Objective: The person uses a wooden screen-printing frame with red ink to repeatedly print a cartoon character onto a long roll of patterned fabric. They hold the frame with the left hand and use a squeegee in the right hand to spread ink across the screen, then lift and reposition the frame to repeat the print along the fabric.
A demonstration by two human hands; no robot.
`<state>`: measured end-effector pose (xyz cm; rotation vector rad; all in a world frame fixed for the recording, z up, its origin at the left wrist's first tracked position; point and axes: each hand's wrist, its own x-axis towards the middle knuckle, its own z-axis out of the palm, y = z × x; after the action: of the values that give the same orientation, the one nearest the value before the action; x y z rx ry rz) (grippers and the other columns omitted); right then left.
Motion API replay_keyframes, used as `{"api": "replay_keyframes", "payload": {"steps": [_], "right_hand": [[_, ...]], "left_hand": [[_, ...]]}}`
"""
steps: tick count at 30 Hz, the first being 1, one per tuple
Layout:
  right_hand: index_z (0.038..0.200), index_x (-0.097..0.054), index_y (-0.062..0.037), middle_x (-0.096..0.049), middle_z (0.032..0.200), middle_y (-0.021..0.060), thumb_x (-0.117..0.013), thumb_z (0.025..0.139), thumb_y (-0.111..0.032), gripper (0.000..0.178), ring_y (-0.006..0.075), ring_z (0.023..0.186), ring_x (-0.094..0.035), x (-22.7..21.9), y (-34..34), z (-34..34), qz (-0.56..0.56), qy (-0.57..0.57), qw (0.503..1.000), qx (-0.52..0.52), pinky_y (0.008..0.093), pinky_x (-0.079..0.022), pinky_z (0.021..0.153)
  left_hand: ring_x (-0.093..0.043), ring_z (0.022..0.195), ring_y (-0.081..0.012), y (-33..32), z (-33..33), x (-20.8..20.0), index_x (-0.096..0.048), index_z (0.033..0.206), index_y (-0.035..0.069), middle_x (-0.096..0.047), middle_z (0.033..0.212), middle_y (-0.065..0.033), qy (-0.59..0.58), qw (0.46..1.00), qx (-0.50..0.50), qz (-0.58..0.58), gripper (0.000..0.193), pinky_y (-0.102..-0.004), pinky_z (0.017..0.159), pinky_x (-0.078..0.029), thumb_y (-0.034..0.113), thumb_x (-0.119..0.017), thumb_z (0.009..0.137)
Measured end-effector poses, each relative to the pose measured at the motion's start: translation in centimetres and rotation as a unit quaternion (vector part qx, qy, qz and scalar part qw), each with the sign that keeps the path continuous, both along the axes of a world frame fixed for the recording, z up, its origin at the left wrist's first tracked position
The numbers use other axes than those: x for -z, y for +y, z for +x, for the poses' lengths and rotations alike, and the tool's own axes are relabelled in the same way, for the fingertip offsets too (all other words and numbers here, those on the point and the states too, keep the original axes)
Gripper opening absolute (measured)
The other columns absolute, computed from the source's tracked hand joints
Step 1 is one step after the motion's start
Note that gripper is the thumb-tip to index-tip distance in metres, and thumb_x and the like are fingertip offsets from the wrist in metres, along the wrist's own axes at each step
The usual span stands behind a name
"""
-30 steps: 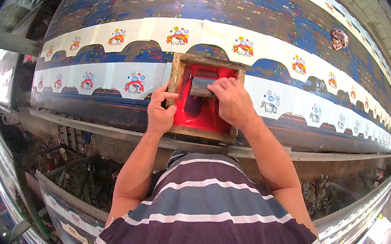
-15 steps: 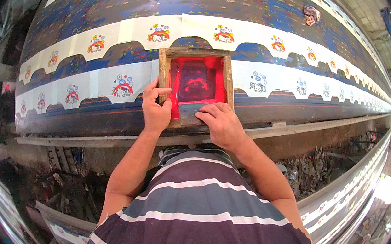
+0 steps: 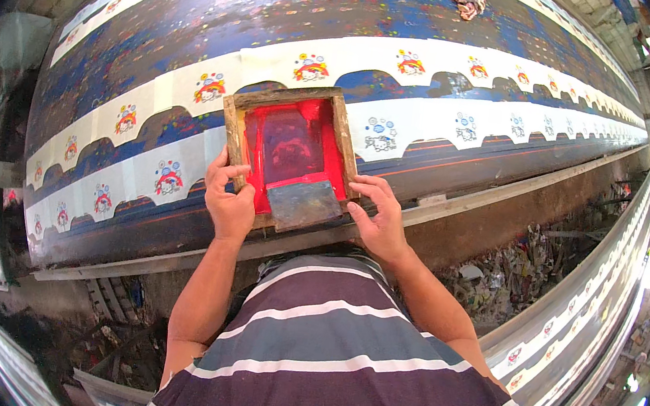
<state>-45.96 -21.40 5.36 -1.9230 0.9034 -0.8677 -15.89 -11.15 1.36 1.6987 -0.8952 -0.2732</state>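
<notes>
A wooden screen-printing frame [image 3: 237, 145] with red ink inside its walls is before me, over the nearer row of white cloth pieces. A flat grey squeegee [image 3: 305, 204] rests at its near end, tilted against the near side. My left hand [image 3: 230, 202] grips the frame's left side near the lower corner, fingers bent over the wood. My right hand [image 3: 378, 217] holds the near right corner with fingertips and thumb, off the squeegee. A printed piece with red in its picture [image 3: 169, 179] lies left of the frame; one without red [image 3: 381, 135] lies right.
The long dark table [image 3: 175, 41] is speckled with paint. A farther row of cloth pieces [image 3: 311, 67] bears coloured pictures. A crumpled rag [image 3: 469, 4] lies toward the back. A ledge [image 3: 452, 209] runs along the near edge; another table with prints [image 3: 569, 311] stands at right.
My right hand has left the squeegee and taken the frame's right corner. The frame is turned slightly and looks raised toward me. My view has shifted, too.
</notes>
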Motion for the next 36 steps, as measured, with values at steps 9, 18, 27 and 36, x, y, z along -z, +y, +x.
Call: {"api": "replay_keyframes", "payload": {"steps": [9,18,27,36], "right_hand": [[0.134,-0.08,-0.0057,-0.077,0.14,0.0178,-0.086,0.092,-0.002,0.042,0.0395,0.136,-0.068,0.7,-7.5,-11.3,-0.044,0.009,0.999,0.031,0.0508,-0.052,0.12],[0.131,-0.079,-0.0039,-0.077,0.14,0.0183,-0.085,0.091,-0.001,0.041,0.0399,0.136,-0.069,0.7,-11.6,-17.4,-0.008,-0.01,0.999,-0.031,0.0517,-0.052,0.119],[0.129,-0.079,-0.003,-0.077,0.139,0.018,-0.084,0.092,-0.002,0.037,0.0406,0.135,-0.069,0.5,-11.9,-17.9,-0.008,-0.014,0.999,-0.045,0.0522,-0.053,0.118],[0.128,-0.079,-0.0069,-0.075,0.138,0.0153,-0.089,0.089,-0.005,0.041,0.0417,0.136,-0.069,-1.4,-9.9,-16.2,-0.164,0.086,0.982,-0.049,0.0542,-0.055,0.115]], "left_hand": [[-0.06,0.155,-0.0409,-9.2,-11.7,1.6,-0.082,0.106,0.007,-0.066,0.161,-0.0279,0.019,0.999,0.02,-0.032,0.032,-0.048,0.132,-0.042,-0.012,-0.075,0.081],[-0.059,0.158,-0.0359,-11.2,-16.5,2.8,-0.079,0.108,0.003,-0.06,0.169,-0.0265,0.133,0.99,0.017,-0.039,0.033,-0.0438,0.13,-0.046,-0.018,-0.071,0.083],[-0.059,0.158,-0.0347,-11.1,-16.3,3.3,-0.08,0.108,0.003,-0.058,0.17,-0.0275,0.134,0.99,0.021,-0.036,0.031,-0.0427,0.129,-0.046,-0.017,-0.069,0.086],[-0.059,0.158,-0.0378,-11.3,-16.3,3.4,-0.082,0.103,0.005,-0.061,0.167,-0.0302,0.094,0.995,0.026,-0.007,0.027,-0.0448,0.131,-0.044,-0.011,-0.072,0.084]]}}
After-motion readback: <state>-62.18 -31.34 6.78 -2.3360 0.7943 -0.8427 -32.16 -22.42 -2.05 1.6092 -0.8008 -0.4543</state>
